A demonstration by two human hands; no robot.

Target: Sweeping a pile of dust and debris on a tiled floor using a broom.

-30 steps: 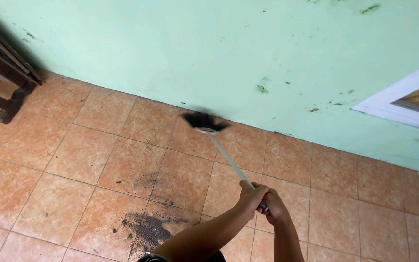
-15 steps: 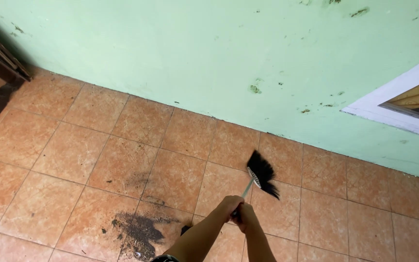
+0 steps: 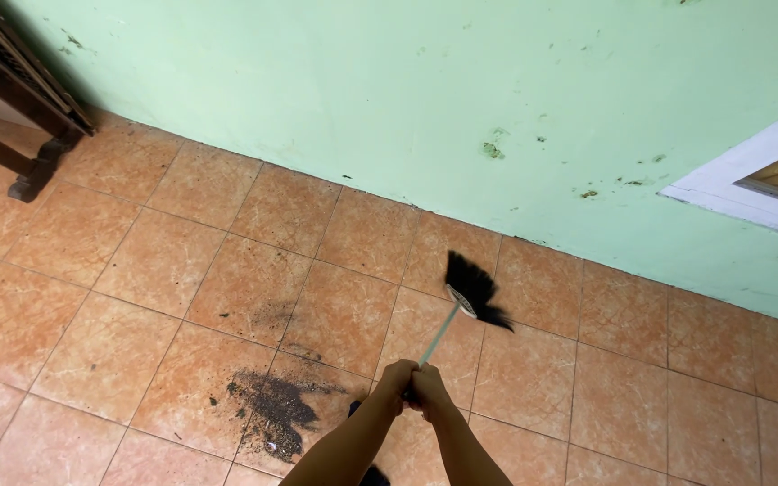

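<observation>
Orange-brown floor tiles (image 3: pixel 137 270) meet a pale green wall (image 3: pixel 362 99) that runs diagonally across the upper part of the view. Low in the middle, 2 bare forearms come up from the bottom edge and join on 1 handle. The left hand (image 3: pixel 395 379) and the right hand (image 3: pixel 431 392) are both wrapped tight around the near end of a broom (image 3: pixel 450 310), touching each other, probably stacked that way so both arms drive the stroke together. From the hands the thin white handle (image 3: pixel 438 335) runs up and to the right, so the broom's long axis lies on a diagonal pointing toward the wall. Its black bristle head (image 3: pixel 474 290) sits at the far end, fanned out over the tiles just short of the wall's foot; whether the bristles touch the floor cannot be told. To the left of the hands, near them, a heap of dark dirt (image 3: pixel 272 412) lies on a tile, with a few specks scattered about it. In the far left corner stands the leg of a dark wooden piece of furniture (image 3: pixel 33 135). At the right edge, a white frame (image 3: pixel 731 193) is set into the wall.
</observation>
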